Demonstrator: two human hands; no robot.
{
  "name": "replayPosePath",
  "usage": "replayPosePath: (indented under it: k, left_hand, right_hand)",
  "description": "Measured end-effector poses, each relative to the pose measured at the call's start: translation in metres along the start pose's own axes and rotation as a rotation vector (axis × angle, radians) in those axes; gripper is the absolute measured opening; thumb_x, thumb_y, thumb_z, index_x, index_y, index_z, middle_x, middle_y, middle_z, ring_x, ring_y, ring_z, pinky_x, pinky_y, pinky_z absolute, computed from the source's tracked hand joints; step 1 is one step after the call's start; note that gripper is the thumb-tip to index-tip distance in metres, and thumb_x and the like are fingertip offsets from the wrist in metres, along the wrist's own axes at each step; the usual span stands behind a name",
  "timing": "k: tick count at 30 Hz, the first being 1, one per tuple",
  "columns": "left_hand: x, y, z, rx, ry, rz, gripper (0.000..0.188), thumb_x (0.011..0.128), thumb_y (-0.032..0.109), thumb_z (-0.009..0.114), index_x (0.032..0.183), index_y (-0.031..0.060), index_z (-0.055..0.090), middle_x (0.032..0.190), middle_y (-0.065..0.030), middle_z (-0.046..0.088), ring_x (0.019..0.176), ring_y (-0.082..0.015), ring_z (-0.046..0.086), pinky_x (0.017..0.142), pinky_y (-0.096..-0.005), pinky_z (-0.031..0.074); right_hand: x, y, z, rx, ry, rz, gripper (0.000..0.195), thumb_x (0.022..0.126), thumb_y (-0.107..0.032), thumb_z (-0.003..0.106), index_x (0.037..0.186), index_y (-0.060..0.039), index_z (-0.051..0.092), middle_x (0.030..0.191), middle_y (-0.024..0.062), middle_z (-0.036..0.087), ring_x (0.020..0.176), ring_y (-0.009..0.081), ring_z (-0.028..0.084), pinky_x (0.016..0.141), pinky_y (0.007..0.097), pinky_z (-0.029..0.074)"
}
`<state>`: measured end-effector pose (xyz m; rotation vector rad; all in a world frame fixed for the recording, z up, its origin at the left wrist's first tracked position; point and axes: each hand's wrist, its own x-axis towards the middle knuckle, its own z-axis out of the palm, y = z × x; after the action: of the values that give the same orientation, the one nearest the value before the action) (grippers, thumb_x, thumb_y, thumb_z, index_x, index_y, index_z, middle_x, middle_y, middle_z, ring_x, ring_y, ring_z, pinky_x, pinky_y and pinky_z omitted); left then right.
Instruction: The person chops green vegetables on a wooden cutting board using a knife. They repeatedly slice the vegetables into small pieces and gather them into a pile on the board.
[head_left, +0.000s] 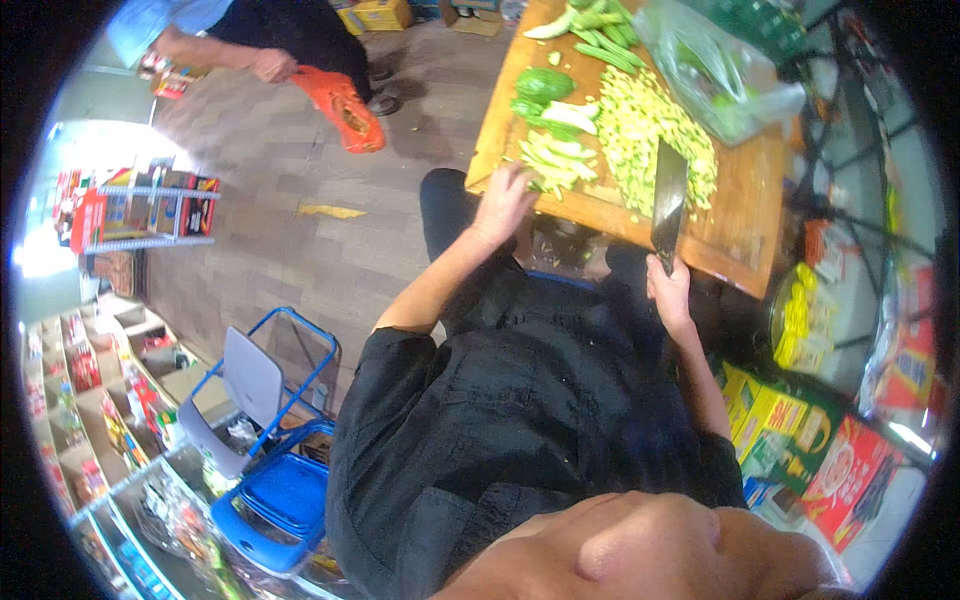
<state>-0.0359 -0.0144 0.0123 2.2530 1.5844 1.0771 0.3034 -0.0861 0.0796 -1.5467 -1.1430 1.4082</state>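
Observation:
My right hand (667, 289) grips the handle of a cleaver (670, 195), whose broad blade lies over a heap of diced pale green vegetable (637, 135) on a wooden cutting board (739, 232). At the board's left edge my left hand (508, 202) touches or nearly touches a pile of cut green strips (556, 161); its fingertips are partly hidden. Beyond the strips lie peeled-looking pale pieces (571, 116) and a rounded green vegetable piece (545, 85). More long green slices (607, 52) rest at the board's far side.
A clear plastic bag (727, 82) with green vegetables lies on the board's far right. At upper left another person's hand (274, 66) holds a red bag (346, 112). Blue folding chairs (281, 480) stand at lower left near shelf bins (97, 405). Colourful boxes (780, 424) are at right.

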Motion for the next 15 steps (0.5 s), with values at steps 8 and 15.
replayPosePath:
  k: [8, 15]
  left_hand:
    - [0.069, -0.019, -0.036, 0.21, -0.024, 0.211, 0.068, 0.076, 0.031, 0.082, 0.134, 0.0069, 0.056, 0.134, -0.0226, 0.053, 0.125, -0.0412, 0.05, 0.106, -0.052, 0.041]
    - [0.108, -0.084, -0.09, 0.12, 0.247, -0.159, 0.035, 0.089, 0.017, 0.067, 0.119, -0.0008, 0.063, 0.115, -0.0198, 0.062, 0.108, -0.0383, 0.056, 0.098, -0.0482, 0.043]
  right_hand:
    - [-0.008, 0.014, -0.007, 0.298, 0.123, 0.023, 0.017, 0.1, -0.014, 0.063, 0.088, -0.0086, 0.051, 0.064, -0.004, 0.047, 0.048, 0.006, 0.043, 0.044, 0.0241, 0.037]
    - [-0.01, 0.013, -0.007, 0.338, 0.132, -0.003, 0.017, 0.1, -0.014, 0.062, 0.089, -0.0091, 0.05, 0.063, -0.0048, 0.045, 0.048, 0.0057, 0.041, 0.043, 0.0243, 0.037]
